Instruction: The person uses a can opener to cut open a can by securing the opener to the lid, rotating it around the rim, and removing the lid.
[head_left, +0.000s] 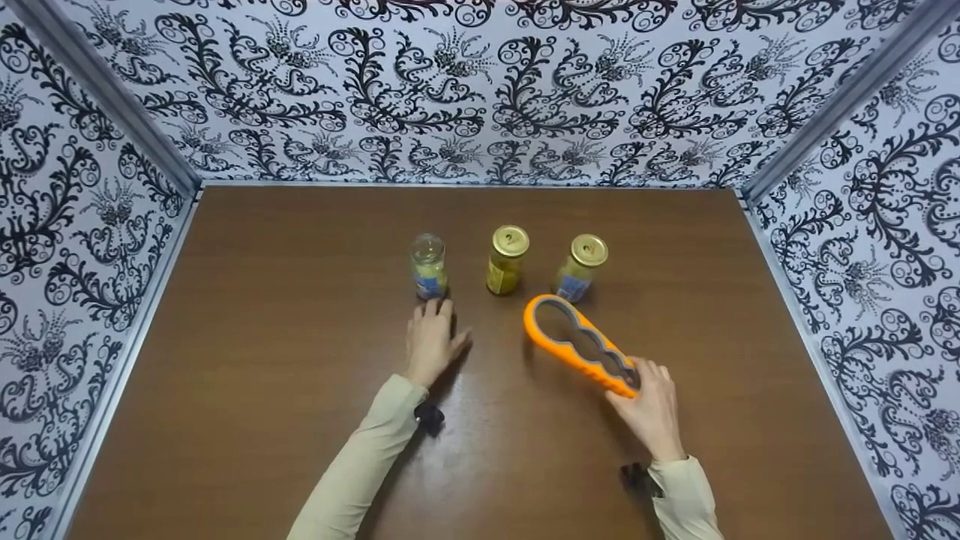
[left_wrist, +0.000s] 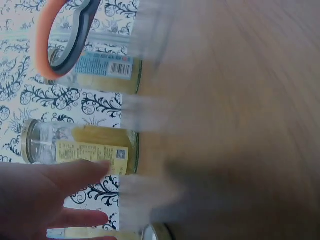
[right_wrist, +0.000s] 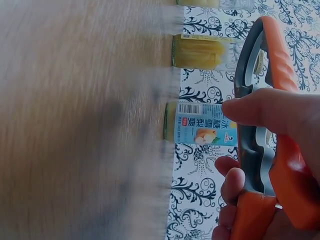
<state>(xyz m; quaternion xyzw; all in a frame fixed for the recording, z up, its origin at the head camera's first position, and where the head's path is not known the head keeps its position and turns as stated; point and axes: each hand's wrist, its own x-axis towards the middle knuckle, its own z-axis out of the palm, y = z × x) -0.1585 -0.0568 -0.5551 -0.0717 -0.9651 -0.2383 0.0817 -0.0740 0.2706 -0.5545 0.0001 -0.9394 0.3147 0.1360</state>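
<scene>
My right hand (head_left: 651,405) grips one end of an orange jar opener (head_left: 547,341) with a grey scalloped inner edge, held slantwise over the table. Its far loop overlaps the foot of the right jar (head_left: 587,251), which has a gold lid and blue label. In the head view my left hand (head_left: 431,341) reaches toward the base of the lidless left jar (head_left: 428,259), fingers extended and thumb spread. A gold-rimmed lid (left_wrist: 159,232) shows beside that jar in the left wrist view, low in the frame. Between them stands the middle jar (head_left: 508,259), gold-lidded with yellow contents.
All three jars stand upright in a row on the brown wooden table (head_left: 300,300). Patterned black-and-white panels (head_left: 480,90) close off the back and both sides. Dark wrist cameras sit at both cuffs.
</scene>
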